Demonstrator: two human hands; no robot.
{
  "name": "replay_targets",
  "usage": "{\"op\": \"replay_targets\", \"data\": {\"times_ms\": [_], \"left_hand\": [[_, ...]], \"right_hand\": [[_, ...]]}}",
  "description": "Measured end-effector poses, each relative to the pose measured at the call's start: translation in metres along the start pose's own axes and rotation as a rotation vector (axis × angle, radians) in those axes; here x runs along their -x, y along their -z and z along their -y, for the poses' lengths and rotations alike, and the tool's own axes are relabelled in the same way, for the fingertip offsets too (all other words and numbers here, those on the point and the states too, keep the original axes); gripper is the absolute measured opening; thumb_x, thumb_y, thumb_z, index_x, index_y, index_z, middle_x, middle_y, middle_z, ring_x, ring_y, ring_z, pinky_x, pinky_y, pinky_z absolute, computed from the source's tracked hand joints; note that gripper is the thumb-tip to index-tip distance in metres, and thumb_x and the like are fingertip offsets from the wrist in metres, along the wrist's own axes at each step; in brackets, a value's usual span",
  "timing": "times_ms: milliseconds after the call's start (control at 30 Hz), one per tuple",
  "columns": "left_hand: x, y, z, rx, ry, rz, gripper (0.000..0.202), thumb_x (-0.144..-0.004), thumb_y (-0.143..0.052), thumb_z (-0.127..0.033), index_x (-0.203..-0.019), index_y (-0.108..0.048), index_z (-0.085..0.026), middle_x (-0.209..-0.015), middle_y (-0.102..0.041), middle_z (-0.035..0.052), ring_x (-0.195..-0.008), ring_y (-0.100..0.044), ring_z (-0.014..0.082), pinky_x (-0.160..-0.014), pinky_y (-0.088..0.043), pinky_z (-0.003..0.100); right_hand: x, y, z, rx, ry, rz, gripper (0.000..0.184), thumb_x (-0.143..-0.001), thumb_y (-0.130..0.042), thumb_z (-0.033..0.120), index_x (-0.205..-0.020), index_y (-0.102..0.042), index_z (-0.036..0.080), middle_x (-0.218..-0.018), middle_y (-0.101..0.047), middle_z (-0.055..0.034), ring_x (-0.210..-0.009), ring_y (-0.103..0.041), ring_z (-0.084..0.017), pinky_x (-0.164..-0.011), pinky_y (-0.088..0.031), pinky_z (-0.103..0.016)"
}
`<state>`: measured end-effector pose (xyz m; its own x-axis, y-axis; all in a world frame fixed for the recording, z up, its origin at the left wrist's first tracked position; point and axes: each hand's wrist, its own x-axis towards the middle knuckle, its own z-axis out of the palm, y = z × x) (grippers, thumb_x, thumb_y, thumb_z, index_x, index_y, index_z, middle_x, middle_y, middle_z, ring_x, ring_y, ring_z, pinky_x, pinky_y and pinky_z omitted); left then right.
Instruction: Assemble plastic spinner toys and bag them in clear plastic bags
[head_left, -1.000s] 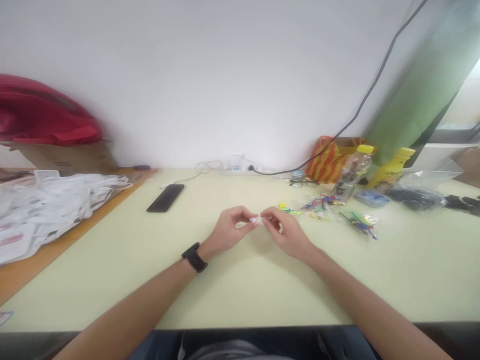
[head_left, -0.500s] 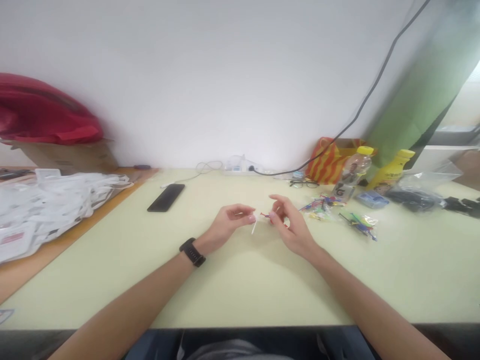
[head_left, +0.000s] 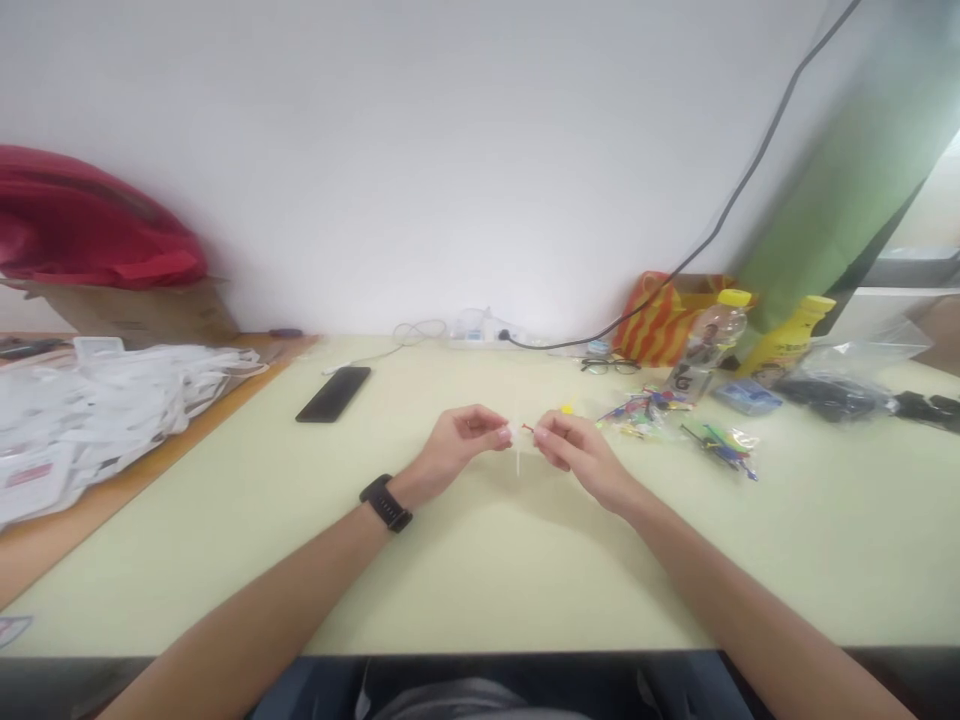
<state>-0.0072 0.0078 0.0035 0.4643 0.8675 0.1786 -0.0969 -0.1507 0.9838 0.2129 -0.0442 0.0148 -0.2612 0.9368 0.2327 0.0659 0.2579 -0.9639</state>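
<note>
My two hands meet above the middle of the pale yellow table. My left hand, with a black watch on its wrist, pinches a small white plastic piece from which a thin white stick hangs down. My right hand is closed in a pinch on a tiny red piece right beside the white one. The two pieces touch or nearly touch; I cannot tell which. A small yellow bit lies just behind my right hand.
Clear bags of small coloured pieces lie to the right, with bottles, glasses and a striped bag behind. A black phone lies at back left, a power strip by the wall, white packets at far left.
My right hand's fingers, spread half a second ago, have closed into a pinch on the red piece and drawn close to my left hand. The white stick now hangs straight down.
</note>
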Motion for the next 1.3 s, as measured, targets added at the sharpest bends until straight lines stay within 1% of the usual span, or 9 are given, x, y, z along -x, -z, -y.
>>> {"op": "replay_targets", "data": {"times_ms": [133,467,567,700,767,833,933,1067,1300], "left_hand": [[0.001,-0.002,-0.001,-0.031,-0.002,0.024,0.029,-0.079,-0.085,-0.039,-0.094,-0.074,-0.016,-0.088,-0.074,0.0057,-0.081,-0.068,0.0172,-0.081,-0.056,0.033],[0.004,-0.005,-0.006,-0.016,0.026,0.096,0.026,-0.082,-0.082,-0.036,-0.096,-0.073,-0.015,-0.089,-0.071,0.0064,-0.083,-0.066,0.0167,-0.082,-0.053,0.032],[0.003,-0.004,-0.004,0.003,0.028,0.069,0.028,-0.082,-0.082,-0.037,-0.096,-0.073,-0.015,-0.087,-0.071,0.0062,-0.079,-0.064,0.0154,-0.08,-0.052,0.031],[0.001,-0.003,-0.003,0.033,0.032,0.051,0.029,-0.082,-0.081,-0.039,-0.096,-0.074,-0.015,-0.091,-0.072,0.007,-0.077,-0.063,0.0146,-0.079,-0.051,0.031],[0.001,-0.003,-0.003,0.033,0.03,0.046,0.03,-0.082,-0.082,-0.04,-0.096,-0.074,-0.014,-0.091,-0.073,0.0074,-0.078,-0.064,0.0151,-0.079,-0.051,0.031],[0.0,-0.002,-0.003,0.031,0.031,0.029,0.03,-0.081,-0.083,-0.04,-0.095,-0.074,-0.015,-0.09,-0.072,0.007,-0.078,-0.065,0.0158,-0.079,-0.051,0.032],[-0.001,-0.001,-0.001,0.018,0.029,0.002,0.029,-0.081,-0.083,-0.039,-0.095,-0.074,-0.015,-0.088,-0.071,0.0063,-0.078,-0.064,0.0159,-0.078,-0.051,0.03],[-0.001,0.0,0.0,0.002,0.024,0.011,0.028,-0.083,-0.081,-0.038,-0.097,-0.074,-0.015,-0.088,-0.069,0.006,-0.078,-0.064,0.0156,-0.077,-0.05,0.03],[0.0,-0.003,0.0,-0.021,0.01,0.038,0.027,-0.083,-0.08,-0.038,-0.096,-0.074,-0.015,-0.088,-0.069,0.0052,-0.08,-0.063,0.0153,-0.079,-0.051,0.03]], "right_hand": [[0.0,-0.006,-0.002,0.052,0.009,0.037,0.034,-0.095,-0.06,0.056,-0.092,-0.059,0.023,-0.068,-0.042,0.0042,-0.06,-0.035,-0.013,-0.055,-0.028,-0.028],[-0.002,-0.006,-0.007,0.071,0.031,0.0,0.037,-0.094,-0.06,0.057,-0.086,-0.059,0.022,-0.067,-0.043,0.004,-0.06,-0.036,-0.013,-0.054,-0.028,-0.028],[0.0,-0.005,-0.004,-0.001,0.061,-0.089,0.032,-0.096,-0.059,0.052,-0.113,-0.057,0.026,-0.068,-0.042,0.0055,-0.06,-0.037,-0.014,-0.054,-0.029,-0.027],[0.003,-0.008,0.0,-0.095,0.068,-0.16,0.049,-0.098,-0.055,0.053,-0.141,-0.043,0.032,-0.078,-0.051,0.0048,-0.06,-0.038,-0.013,-0.056,-0.035,-0.026],[0.003,-0.007,-0.001,-0.098,0.029,-0.137,0.038,-0.1,-0.05,0.055,-0.125,-0.058,0.029,-0.079,-0.055,0.0033,-0.058,-0.036,-0.012,-0.056,-0.034,-0.026],[0.002,-0.005,-0.004,-0.075,-0.036,-0.017,0.046,-0.102,-0.043,0.055,-0.085,-0.068,0.02,-0.068,-0.054,0.0014,-0.056,-0.036,-0.012,-0.055,-0.031,-0.027],[0.0,0.0,-0.008,-0.064,-0.047,0.091,0.066,-0.102,-0.042,0.053,-0.046,-0.046,0.019,-0.05,-0.038,0.0012,-0.052,-0.033,-0.012,-0.053,-0.026,-0.03],[-0.002,0.001,-0.007,-0.115,-0.016,-0.038,0.049,-0.096,-0.058,0.051,-0.059,-0.05,0.019,-0.056,-0.039,0.0036,-0.055,-0.032,-0.011,-0.052,-0.022,-0.028],[-0.001,-0.007,-0.005,0.005,0.009,-0.011,0.031,-0.094,-0.064,0.05,-0.088,-0.058,0.021,-0.064,-0.041,0.0066,-0.058,-0.035,-0.011,-0.053,-0.028,-0.025]]}}
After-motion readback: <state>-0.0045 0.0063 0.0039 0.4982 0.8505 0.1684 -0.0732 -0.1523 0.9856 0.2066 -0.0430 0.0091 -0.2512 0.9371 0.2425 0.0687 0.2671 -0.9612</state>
